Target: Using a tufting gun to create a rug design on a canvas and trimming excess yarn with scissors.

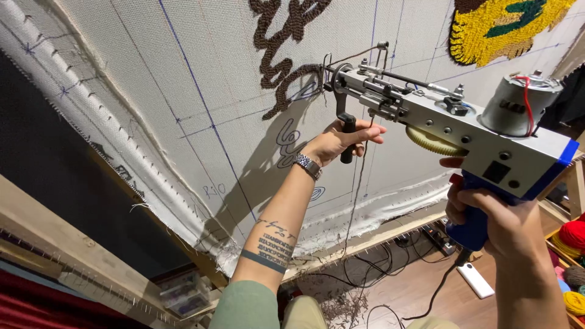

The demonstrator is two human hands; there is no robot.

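Observation:
A grey and blue tufting gun [451,116] is pressed with its needle end against a stretched off-white cloth [152,91]. My left hand [341,139], with a metal watch on the wrist, is closed around the gun's black front handle. My right hand [493,213] grips the blue rear handle below the motor. The needle tip meets the end of a brown tufted line [281,73] that curls across the cloth. A brown yarn strand [356,183] hangs down from the gun. Blue pen lines mark the cloth.
A yellow, green and brown tufted patch [499,27] sits at the cloth's top right. The cloth is stretched on a wooden frame [67,244] with gripper nails. Yarn balls [573,244] fill a shelf at right. Cables, a power strip and yarn scraps lie on the wooden floor [420,286].

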